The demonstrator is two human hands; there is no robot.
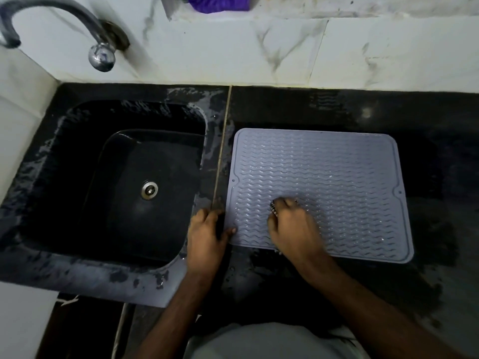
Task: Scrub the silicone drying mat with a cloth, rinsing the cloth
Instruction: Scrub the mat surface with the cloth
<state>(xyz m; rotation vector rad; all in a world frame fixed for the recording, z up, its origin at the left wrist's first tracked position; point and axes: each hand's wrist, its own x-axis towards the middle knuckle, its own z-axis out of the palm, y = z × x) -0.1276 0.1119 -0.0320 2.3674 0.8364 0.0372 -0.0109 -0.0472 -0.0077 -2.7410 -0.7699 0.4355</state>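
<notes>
Black stone bench (427, 151), one, wet in patches; it carries everything. One black sink (85, 156) set in its left half, one tap (102, 57) on the wall above, no water seen running. One grey-blue silicone drying mat (337, 177) lies flat just right of the sink, probably so rinsing is close. Left hand (207, 234): fingers curled on the bench by the mat's near-left corner, thumb touching its edge, likely to stop it sliding. Right hand (293, 229): fingers curled over one patterned cloth (273, 208), mostly hidden, pressing it on the mat's near-left area. One purple item (220, 3) on the ledge.
</notes>
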